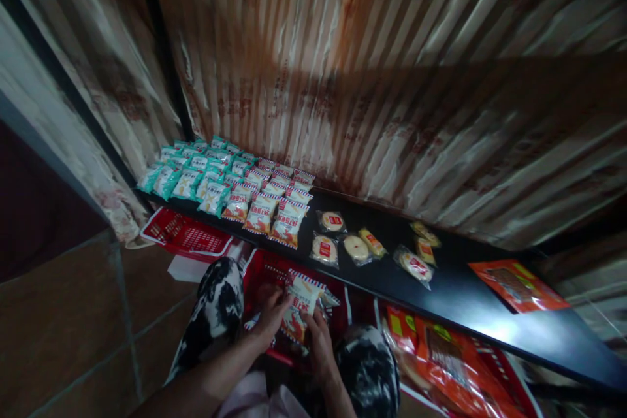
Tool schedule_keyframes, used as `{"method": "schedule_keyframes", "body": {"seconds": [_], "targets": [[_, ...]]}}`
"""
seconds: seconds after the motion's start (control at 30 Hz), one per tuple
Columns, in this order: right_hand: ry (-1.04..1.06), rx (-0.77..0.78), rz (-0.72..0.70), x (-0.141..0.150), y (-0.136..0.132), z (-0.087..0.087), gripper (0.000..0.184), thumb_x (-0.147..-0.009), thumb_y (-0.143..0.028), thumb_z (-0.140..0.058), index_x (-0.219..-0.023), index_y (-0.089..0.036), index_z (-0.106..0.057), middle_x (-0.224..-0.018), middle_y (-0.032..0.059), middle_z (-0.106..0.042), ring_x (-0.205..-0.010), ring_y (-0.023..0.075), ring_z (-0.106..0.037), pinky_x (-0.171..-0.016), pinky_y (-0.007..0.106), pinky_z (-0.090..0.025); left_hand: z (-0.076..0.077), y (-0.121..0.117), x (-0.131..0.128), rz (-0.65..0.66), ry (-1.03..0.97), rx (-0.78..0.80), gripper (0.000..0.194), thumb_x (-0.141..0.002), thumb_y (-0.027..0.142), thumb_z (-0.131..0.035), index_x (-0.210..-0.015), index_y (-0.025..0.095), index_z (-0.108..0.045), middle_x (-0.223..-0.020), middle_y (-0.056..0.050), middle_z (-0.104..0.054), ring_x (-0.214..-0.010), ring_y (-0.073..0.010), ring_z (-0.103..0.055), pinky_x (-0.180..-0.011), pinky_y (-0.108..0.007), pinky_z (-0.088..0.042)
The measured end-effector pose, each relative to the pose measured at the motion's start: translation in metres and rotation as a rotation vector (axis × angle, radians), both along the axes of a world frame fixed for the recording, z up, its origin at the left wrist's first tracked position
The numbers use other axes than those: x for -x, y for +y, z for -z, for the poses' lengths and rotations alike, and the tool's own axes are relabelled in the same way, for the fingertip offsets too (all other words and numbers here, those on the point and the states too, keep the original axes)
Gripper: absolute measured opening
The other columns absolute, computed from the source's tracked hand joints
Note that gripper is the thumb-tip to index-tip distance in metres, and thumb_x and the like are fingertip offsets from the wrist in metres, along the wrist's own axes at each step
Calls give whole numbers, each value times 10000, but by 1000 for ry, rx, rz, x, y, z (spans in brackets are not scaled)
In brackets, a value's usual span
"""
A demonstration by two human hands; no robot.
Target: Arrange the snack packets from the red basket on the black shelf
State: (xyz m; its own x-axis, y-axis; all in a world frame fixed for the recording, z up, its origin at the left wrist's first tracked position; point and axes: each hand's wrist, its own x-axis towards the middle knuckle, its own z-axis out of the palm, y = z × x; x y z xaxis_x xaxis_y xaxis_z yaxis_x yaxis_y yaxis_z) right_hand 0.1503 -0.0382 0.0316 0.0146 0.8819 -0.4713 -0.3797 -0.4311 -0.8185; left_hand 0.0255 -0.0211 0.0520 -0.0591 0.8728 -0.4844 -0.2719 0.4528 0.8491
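Between my two hands, over a red basket (255, 268), is a snack bag (302, 300) with a striped top edge and red lettering. My left hand (272, 315) grips its left side, and my right hand (318, 333) pinches its lower right side. At least one more striped bag shows behind and below it, partly hidden. On the black shelf (372, 274) just above stand rows of matching striped snack bags (288, 222). To their left are rows of teal and white snack bags (189, 181).
Round wrapped pastries (324, 249) and small yellow packets (373, 243) lie mid-shelf. An orange package (516, 284) rests toward the right end. Below are another red basket (183, 235) at left and large orange packages (445, 359) in a basket at right. A curtain (343, 91) hangs behind.
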Motion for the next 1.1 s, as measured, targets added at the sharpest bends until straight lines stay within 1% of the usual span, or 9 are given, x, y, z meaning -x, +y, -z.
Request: {"method": "schedule_keyframes", "body": {"seconds": [0.13,0.23,0.37,0.53,0.6,0.73,0.87,0.97,1.1], "targets": [[-58,-34,-11,-1,-3,-5,628,-580,-511,-778,-1126,-229,-649,-1014,55,-722,-950,301,-667,-796,391,-538,2,1,-2,7,178,-73,450,-680,600,-639,-877,196,-649,-969,-81,-716,-1001,-253,-645,-882,-325,-495],[-118,-95,-7,0,-2,-11,622,-604,-525,-766,-1153,-261,-643,-1107,59,-696,-1052,308,-632,-877,407,-517,4,3,-4,-3,283,-123,435,-710,628,-578,-810,209,-641,-936,-92,-719,-1020,-275,-633,-921,-358,-477],[-198,-152,-13,2,3,-17,586,-620,-546,-751,-1131,-275,-660,-1154,63,-679,-1119,319,-595,-947,428,-484,0,6,-5,-13,347,-212,461,-762,627,-481,-880,217,-653,-973,-95,-713,-1007,-266,-627,-929,-354,-462],[-251,-203,-42,1,10,-29,559,-616,-553,-751,-1086,-260,-678,-1113,69,-697,-1089,326,-608,-908,417,-503,-4,10,-7,1,439,-172,415,-783,567,-468,-911,211,-640,-1055,-110,-693,-1057,-263,-603,-954,-344,-434],[-254,-209,-56,1,14,-35,563,-619,-556,-749,-1078,-240,-672,-1108,84,-698,-1055,327,-621,-880,414,-512,-7,13,-9,7,433,-169,404,-800,527,-457,-985,207,-619,-1111,-112,-676,-1093,-256,-591,-968,-340,-424],[-281,-237,-25,-1,25,-43,590,-637,-537,-748,-1115,-210,-635,-1143,99,-681,-1048,312,-623,-897,404,-498,-20,21,-11,-4,430,-187,409,-825,445,-447,-1144,208,-543,-1225,-103,-624,-1150,-234,-569,-982,-324,-413],[-213,-224,7,-6,41,-49,621,-638,-513,-753,-1159,-208,-607,-1102,91,-695,-1039,304,-629,-902,409,-496,-39,33,-14,39,455,-226,313,-838,406,-454,-1088,252,-563,-1173,-63,-653,-1119,-226,-588,-958,-318,-429],[-116,-227,43,-11,54,-54,584,-667,-472,-736,-1183,-239,-590,-1084,71,-702,-996,288,-646,-851,396,-515,-52,42,-17,85,413,-262,326,-864,406,-417,-1111,234,-542,-1179,-69,-645,-1108,-217,-591,-953,-324,-435],[-23,-206,82,-16,76,-69,506,-671,-420,-720,-1129,-238,-604,-1031,52,-717,-927,259,-668,-786,355,-525,-58,57,-23,83,368,-346,366,-875,403,-422,-1179,214,-501,-1255,-92,-597,-1176,-208,-543,-986,-319,-407]]}}
